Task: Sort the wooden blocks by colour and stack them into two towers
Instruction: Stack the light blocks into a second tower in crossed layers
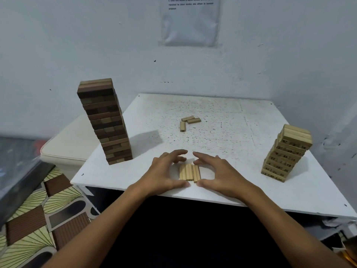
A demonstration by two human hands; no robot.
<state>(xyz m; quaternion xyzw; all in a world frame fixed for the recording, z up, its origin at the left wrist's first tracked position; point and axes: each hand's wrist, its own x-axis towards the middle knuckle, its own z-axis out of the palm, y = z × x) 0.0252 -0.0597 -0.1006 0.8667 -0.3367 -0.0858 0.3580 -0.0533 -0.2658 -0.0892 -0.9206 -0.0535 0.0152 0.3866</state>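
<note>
Two towers: we see them on opposite sides of one white table, which fills the middle of the frame.
Table: its top is speckled with dark marks, and its near edge runs across the lower middle.
Dark tower: the dark brown tower stands at the left of the table, tall and leaning a little to the right.
Light tower: the pale wood tower stands at the right edge, shorter, its layers slightly twisted, with printed numbers on some block sides.
Wall sheet: a laminated sheet hangs at the upper centre; we cannot read its text.
Left hand: our left hand curves around the left side of the gathered blocks, fingers bent and spread, thumb at their near end; we cannot tell whether it actually grips them.
Right hand: our right hand mirrors it on the right side, thumb at the near end, contact equally unclear.
Gathered blocks: a row of pale blocks lies flat, side by side, between both hands near the table's front edge.
Loose blocks: three pale blocks lie scattered at centre frame.
</note>
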